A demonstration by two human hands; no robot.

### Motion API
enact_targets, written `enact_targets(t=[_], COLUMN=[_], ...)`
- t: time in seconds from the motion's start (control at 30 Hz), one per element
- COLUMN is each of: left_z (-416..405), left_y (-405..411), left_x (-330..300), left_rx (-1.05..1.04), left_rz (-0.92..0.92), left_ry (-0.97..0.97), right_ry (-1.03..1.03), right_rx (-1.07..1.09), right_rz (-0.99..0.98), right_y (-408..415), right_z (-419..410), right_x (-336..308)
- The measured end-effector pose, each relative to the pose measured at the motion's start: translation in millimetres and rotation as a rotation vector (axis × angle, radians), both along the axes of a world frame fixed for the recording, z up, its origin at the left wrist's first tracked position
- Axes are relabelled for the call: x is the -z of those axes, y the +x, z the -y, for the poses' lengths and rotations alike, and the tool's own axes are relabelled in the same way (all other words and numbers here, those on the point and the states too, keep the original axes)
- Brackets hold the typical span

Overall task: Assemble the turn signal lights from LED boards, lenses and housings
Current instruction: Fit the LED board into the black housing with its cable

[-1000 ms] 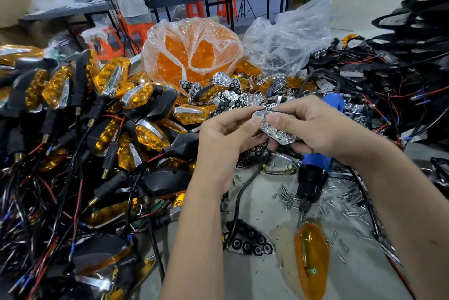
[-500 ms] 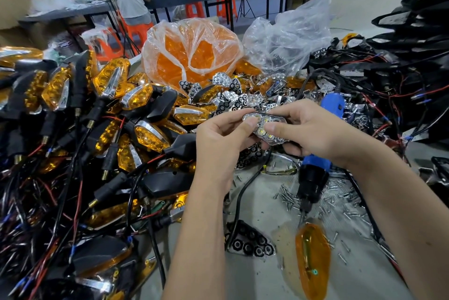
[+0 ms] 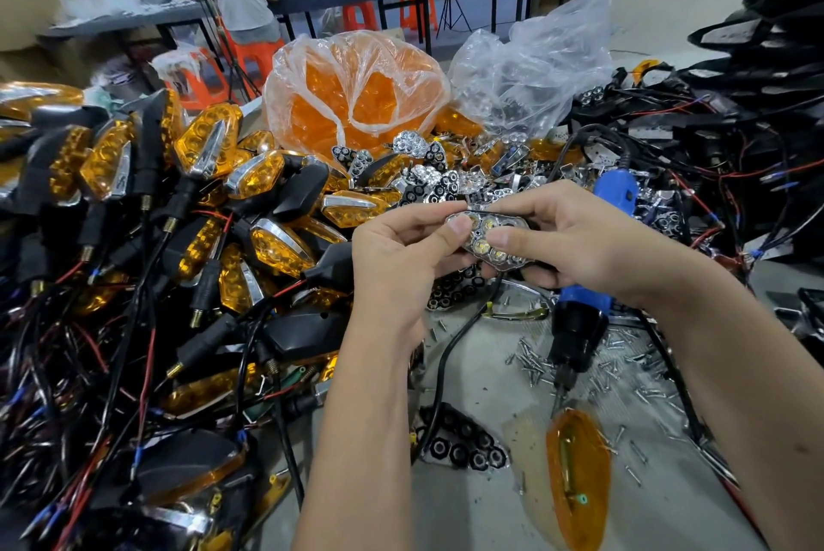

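Observation:
Both hands hold a chrome reflector piece (image 3: pixel 488 238) with round LED cups above the bench. My left hand (image 3: pixel 401 256) pinches its left end between thumb and fingers. My right hand (image 3: pixel 575 238) grips its right end, thumb pressed on the face. A thin black wire runs along the piece's top edge. An amber lens (image 3: pixel 577 479) lies on the bench near the front. Loose chrome reflectors (image 3: pixel 428 180) are heaped behind the hands. A black reflector plate (image 3: pixel 463 448) lies on the bench below my left forearm.
Finished amber-and-black turn signals (image 3: pixel 200 176) with wires fill the left. A bag of amber lenses (image 3: pixel 356 91) stands behind, beside a clear bag (image 3: pixel 535 73). A blue electric screwdriver (image 3: pixel 584 296) lies under my right hand among scattered screws (image 3: pixel 624 372). Black wired housings (image 3: pixel 735 149) pile right. A person stands at a far table.
The reflector piece has turned in my fingers, its cup side now facing up more squarely, and both hands have shifted slightly left and up.

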State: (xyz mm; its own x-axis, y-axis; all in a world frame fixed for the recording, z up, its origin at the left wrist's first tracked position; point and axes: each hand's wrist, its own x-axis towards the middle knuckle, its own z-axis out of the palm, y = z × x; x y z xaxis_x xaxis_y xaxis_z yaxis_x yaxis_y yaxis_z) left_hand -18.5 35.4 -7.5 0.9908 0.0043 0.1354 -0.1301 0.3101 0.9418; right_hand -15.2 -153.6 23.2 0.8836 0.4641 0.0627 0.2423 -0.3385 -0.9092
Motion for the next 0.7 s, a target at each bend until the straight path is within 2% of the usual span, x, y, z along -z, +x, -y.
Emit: enact_targets(t=[0.3, 0.7], left_z=[-3.0, -1.9], left_y=[-0.8, 3.5], left_x=[-2.0, 3.7], left_rx=[0.105, 0.042], left_rz=[-0.032, -0.018], left_ry=[-0.073, -0.019], right_ry=[0.040, 0.051], right_rx=[-0.069, 0.001], right_rz=[-0.061, -0.100], right_y=[-5.1, -0.3], right_z=[5.6, 4.2], right_x=[-8.1, -3.9])
